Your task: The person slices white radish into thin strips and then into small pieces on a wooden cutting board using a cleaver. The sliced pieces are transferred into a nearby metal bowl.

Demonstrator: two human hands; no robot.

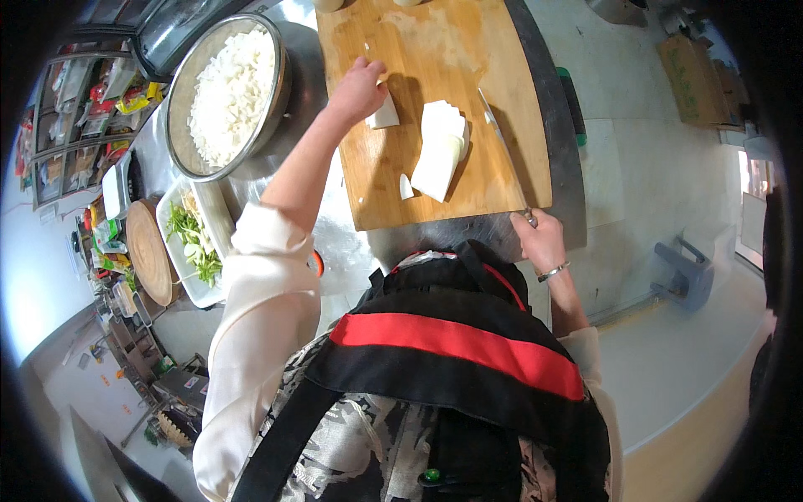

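A wooden cutting board (452,50) lies before me on a steel counter. My left hand (361,91) is over its left part, fingers at the far end of a white vegetable block (384,114); whether they grip it cannot be told. Overlapping white vegetable slices (441,150) lie mid-board, with a small offcut (406,186) to their left. My right hand (541,237) is closed on the handle of a kitchen knife (502,141), at the board's near right corner. The knife's blade points away from me, over the board's right side.
Left of the board, a steel bowl (281,69) holds chopped white vegetable. Nearer me are a white tray (219,219) with cut greens and a round wooden board (149,254). Pale round things stand at the board's far edge. A grey plastic stool (687,274) is on the floor at right.
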